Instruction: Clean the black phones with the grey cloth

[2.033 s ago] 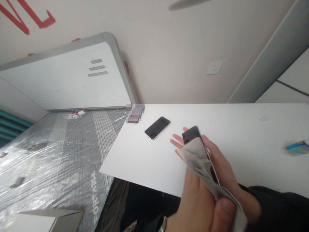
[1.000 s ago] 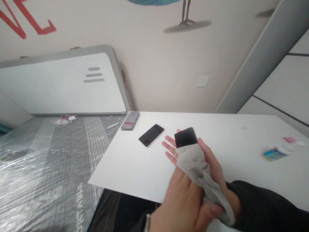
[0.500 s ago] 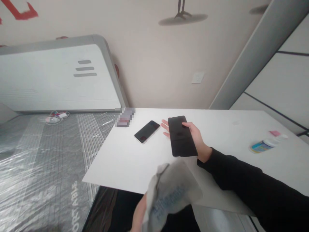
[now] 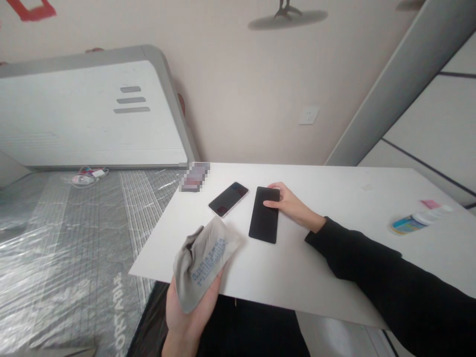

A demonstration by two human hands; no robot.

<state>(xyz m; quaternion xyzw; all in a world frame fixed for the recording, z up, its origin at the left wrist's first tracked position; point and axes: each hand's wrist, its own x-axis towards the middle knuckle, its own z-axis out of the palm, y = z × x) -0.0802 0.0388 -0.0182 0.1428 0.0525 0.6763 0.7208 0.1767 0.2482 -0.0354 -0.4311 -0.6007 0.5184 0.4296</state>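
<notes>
In my right hand is a dark-screened phone, large enough that it could be a small tablet. My thumb lies across its upper screen and the other fingers are mostly hidden behind it. The phone is at the tabletop; I cannot tell whether it rests there. A grey cloth printed with blue lettering lies bunched over the palm of my left hand, near the front edge of the table. Its fingers are largely covered by the cloth. Between the cloth and the back edge, a second phone with a pale rim lies screen up.
The white table stands against the wall. On its right are a bottle with a blue and yellow label and a pink item. A blurred-out object sits at the back left corner. Left of the table is a plastic-covered bed.
My right hand has lowered the phone toward the table, turning it and shifting it slightly left. My left hand has moved left with the cloth and turned palm up.
</notes>
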